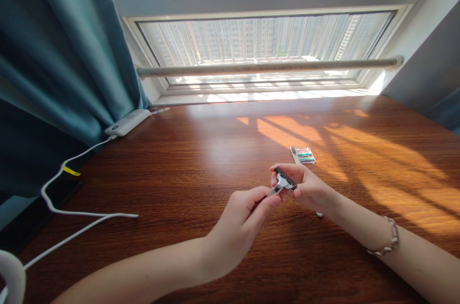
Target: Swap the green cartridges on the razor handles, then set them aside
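My left hand [244,218] is closed round the handle of a safety razor [282,183], with the thumb and index finger near its silver neck. The razor tilts up to the right, its dark blade head uppermost. My right hand [305,184] grips the blade head at its ends, with the thumb at the lower right corner; some fingertips are hidden behind the razor. Just beyond my right hand lies a small clear pack [306,155] with green strips inside. Beside it is a slim white stick with a grey end [293,152], partly covered by my right hand, that looks like a toothbrush.
A brown wooden table [172,165] stretches to the window, with sun patches at the right. At the far left a white power bank [128,122] sits by the blue curtain [72,31], joined to a white cable [72,213]. A rail [269,67] crosses the window.
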`<action>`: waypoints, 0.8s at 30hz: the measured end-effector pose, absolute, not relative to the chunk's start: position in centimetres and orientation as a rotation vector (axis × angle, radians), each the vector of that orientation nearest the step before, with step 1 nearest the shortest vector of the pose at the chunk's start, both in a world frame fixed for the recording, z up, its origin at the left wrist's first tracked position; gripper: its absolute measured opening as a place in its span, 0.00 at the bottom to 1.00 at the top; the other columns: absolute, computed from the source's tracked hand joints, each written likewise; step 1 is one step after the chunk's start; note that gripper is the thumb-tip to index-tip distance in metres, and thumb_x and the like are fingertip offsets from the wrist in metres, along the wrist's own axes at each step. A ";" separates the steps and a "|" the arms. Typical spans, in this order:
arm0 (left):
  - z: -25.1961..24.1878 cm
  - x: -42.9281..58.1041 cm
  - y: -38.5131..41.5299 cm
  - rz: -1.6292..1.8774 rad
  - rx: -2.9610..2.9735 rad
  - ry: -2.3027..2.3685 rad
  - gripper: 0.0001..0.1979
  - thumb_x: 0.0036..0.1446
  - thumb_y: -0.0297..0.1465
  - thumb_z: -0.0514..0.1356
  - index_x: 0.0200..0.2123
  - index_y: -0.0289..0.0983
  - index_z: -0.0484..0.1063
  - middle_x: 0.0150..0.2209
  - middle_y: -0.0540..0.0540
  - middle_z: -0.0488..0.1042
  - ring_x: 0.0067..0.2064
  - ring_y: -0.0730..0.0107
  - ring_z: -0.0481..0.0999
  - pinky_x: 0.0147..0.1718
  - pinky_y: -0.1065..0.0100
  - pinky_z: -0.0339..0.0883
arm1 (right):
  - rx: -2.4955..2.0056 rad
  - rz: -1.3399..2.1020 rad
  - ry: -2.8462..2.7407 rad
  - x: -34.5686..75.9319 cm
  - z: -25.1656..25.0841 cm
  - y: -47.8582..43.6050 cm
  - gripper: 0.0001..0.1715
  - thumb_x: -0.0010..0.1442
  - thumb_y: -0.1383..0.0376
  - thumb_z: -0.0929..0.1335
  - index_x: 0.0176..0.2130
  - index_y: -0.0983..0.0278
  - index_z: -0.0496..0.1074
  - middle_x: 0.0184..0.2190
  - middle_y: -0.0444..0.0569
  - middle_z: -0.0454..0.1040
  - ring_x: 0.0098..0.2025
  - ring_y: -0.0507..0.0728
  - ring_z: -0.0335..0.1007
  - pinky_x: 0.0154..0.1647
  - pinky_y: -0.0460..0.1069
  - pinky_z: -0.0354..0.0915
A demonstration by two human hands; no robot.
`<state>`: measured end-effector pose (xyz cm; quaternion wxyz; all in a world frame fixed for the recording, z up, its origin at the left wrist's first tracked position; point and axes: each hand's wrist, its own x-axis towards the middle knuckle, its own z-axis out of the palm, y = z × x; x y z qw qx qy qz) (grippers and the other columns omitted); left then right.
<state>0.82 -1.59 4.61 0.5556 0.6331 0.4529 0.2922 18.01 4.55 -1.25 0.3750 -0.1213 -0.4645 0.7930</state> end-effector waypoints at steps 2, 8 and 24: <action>4.7 0.8 -1.6 0.688 1.492 1.082 0.16 0.58 0.38 0.48 0.28 0.33 0.66 0.19 0.54 0.55 0.22 0.79 0.52 0.21 0.73 0.47 | -0.316 2.037 -1.180 18.0 -1.4 4.6 0.28 0.43 0.64 0.74 0.45 0.61 0.70 0.31 0.47 0.73 0.31 0.50 0.67 0.30 0.45 0.62; 4.5 0.8 -1.6 0.707 1.475 1.084 0.15 0.58 0.39 0.48 0.29 0.34 0.66 0.19 0.54 0.55 0.22 0.79 0.52 0.21 0.73 0.47 | -0.311 2.053 -1.177 18.1 -1.5 4.6 0.27 0.44 0.65 0.74 0.46 0.61 0.69 0.31 0.47 0.73 0.31 0.50 0.68 0.30 0.44 0.61; 3.8 0.9 -1.1 0.699 1.494 1.101 0.16 0.58 0.40 0.48 0.25 0.34 0.64 0.18 0.55 0.56 0.22 0.79 0.53 0.21 0.73 0.47 | -0.382 1.991 -1.209 18.2 -1.9 4.8 0.27 0.44 0.66 0.73 0.46 0.62 0.69 0.31 0.47 0.73 0.32 0.51 0.68 0.32 0.46 0.62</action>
